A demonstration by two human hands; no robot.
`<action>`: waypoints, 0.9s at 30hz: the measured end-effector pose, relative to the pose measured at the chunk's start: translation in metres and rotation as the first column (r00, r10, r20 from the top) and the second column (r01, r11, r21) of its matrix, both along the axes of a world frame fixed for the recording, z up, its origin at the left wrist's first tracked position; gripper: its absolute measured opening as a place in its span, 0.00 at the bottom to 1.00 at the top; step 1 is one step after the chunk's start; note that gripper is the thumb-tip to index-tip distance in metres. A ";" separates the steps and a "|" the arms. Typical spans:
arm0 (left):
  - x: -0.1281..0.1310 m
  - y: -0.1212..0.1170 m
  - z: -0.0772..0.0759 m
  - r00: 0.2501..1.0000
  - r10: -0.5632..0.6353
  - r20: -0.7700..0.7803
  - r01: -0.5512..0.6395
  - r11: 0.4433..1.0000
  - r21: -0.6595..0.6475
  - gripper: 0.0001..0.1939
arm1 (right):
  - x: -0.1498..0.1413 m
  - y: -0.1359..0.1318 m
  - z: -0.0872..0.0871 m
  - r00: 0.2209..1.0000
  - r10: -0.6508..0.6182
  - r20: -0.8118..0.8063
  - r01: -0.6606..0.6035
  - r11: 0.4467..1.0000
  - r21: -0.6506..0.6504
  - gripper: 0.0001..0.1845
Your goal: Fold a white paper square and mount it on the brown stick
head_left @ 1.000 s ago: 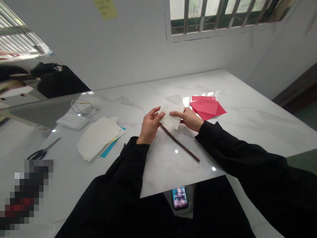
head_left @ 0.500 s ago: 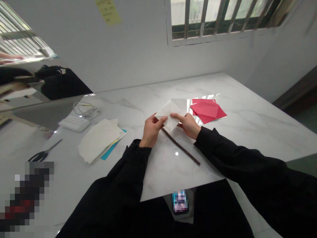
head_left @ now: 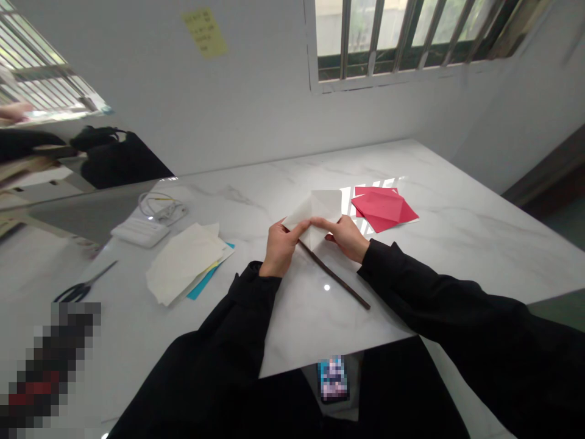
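A white sheet of paper (head_left: 325, 204) with fold creases is held just above the table between both hands. My left hand (head_left: 280, 247) grips its left side, thumb on top and fingers underneath. My right hand (head_left: 350, 236) pinches the right side, its thumb almost meeting the left one at the middle of the sheet. Below the paper a thin dark brown stick (head_left: 340, 280) lies slanted on the table, its upper end hidden by the paper and the left hand.
Red paper sheets (head_left: 384, 208) lie to the right. On the left are cream sheets (head_left: 185, 262) over blue paper (head_left: 205, 283), a white device (head_left: 139, 230) with a cable, and black scissors (head_left: 85, 289). A phone (head_left: 333, 378) rests in my lap. The marble table (head_left: 479, 244) meets the wall behind.
The thumbs have slid closer together over the paper, and its upper flap stands in a different shape. The whole view has shifted slightly down.
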State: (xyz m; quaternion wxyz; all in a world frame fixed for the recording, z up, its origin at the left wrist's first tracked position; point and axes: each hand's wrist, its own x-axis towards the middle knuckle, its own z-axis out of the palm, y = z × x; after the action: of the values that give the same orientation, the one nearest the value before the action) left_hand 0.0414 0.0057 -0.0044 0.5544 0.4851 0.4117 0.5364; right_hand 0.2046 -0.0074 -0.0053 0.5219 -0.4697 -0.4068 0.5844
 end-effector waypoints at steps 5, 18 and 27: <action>0.000 -0.002 0.007 0.997 0.015 0.080 -0.011 0.999 -0.046 0.28 | 0.014 0.013 0.002 0.983 -0.065 0.169 0.029 0.979 0.203 0.23; 0.000 -0.004 0.008 0.984 0.017 0.178 0.004 0.993 -0.120 0.24 | 0.018 0.013 -0.001 0.910 -0.168 0.380 -0.056 0.855 0.515 0.19; 0.001 -0.004 0.008 0.989 0.023 0.148 -0.010 0.996 -0.090 0.23 | 0.017 0.010 0.000 0.886 -0.222 0.407 -0.024 0.855 0.519 0.24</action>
State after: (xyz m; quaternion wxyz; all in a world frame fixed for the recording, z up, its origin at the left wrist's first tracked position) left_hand 0.0423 0.0018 0.0035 0.6004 0.4150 0.3967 0.5567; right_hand 0.2221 0.0027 -0.0057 0.5482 -0.4585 -0.6310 0.3017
